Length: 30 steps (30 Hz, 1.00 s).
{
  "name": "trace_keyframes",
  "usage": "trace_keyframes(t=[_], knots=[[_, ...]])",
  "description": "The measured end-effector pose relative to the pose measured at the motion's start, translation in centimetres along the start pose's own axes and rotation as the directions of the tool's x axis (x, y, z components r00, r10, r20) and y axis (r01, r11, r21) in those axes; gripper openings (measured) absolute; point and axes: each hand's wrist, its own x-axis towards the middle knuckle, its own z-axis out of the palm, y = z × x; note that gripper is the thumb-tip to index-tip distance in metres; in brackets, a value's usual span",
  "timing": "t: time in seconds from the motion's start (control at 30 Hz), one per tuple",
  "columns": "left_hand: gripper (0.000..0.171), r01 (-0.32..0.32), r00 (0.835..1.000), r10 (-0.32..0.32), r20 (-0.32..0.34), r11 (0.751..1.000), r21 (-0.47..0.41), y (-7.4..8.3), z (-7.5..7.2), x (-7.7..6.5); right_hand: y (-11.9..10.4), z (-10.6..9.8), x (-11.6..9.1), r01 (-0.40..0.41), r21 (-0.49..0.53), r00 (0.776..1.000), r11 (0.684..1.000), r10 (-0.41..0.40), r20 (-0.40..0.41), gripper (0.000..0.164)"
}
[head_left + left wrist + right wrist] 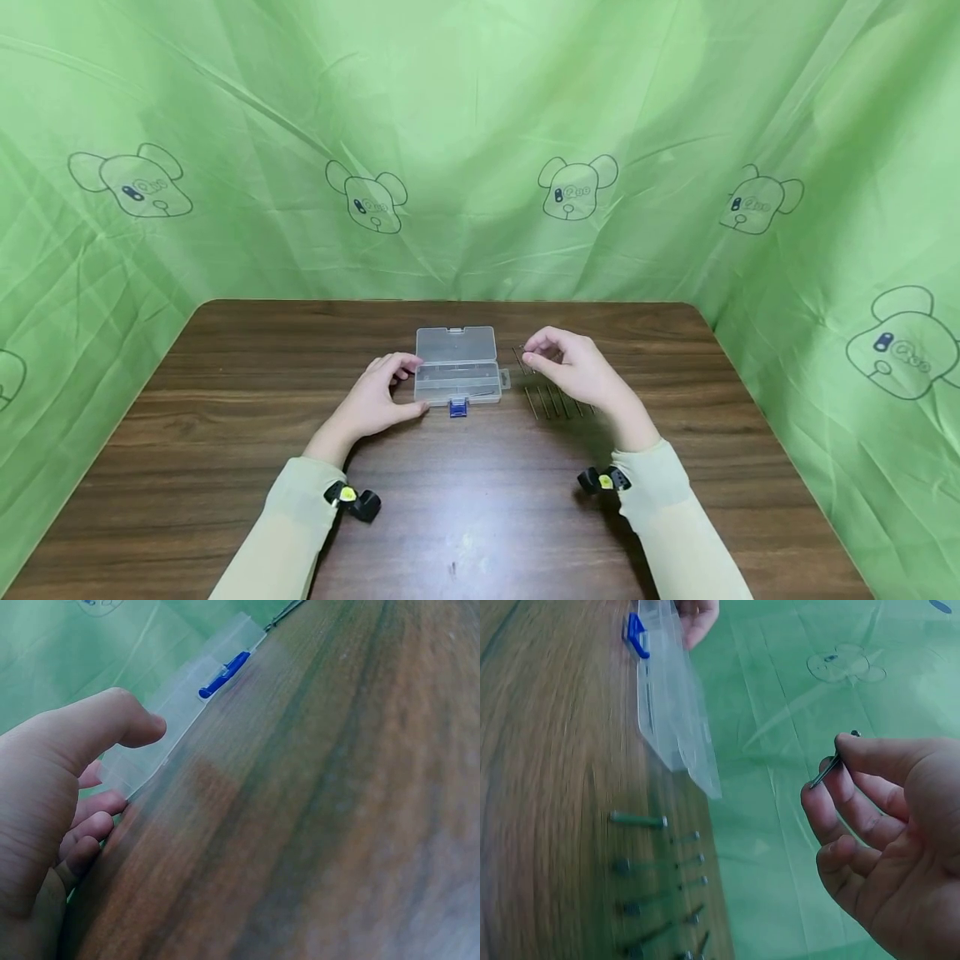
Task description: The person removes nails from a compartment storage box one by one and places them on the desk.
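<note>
A clear plastic compartment box [456, 375] stands with its lid [455, 344] folded back and a blue latch [458, 408] at its front. My left hand [377, 394] holds its left end, thumb at the front corner and fingers towards the hinge. In the front compartment lies one thin dark screw [486, 393]. Over the table right of the box, my right hand [573, 364] pinches a long thin metal screw [826, 771] between thumb and fingertips. Several similar screws [531, 403] lie in a row below that hand, some partly hidden by it.
At the box's right end a clear hanging tab [506, 379] sticks out. More thin screws [686, 838] lie in a second row farther back. The brown wooden table [247, 358] ends against a green curtain [472, 250] behind and at the sides.
</note>
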Motion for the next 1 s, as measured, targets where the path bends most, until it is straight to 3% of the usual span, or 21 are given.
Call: trace_keyframes(t=[0.57,1.0], knots=[[0.070,0.000,1.000,0.000,-0.001,1.000,0.009,-0.3,0.0,0.0,4.4,-4.7,-4.1,-0.178,-0.089,0.981,0.980,0.170,-0.093,0.013],[0.069,0.000,1.000,0.000,-0.002,1.000,0.007,-0.2,0.0,0.0,8.0,-5.5,-5.4,-0.325,0.048,0.946,0.945,0.325,0.010,0.022]])
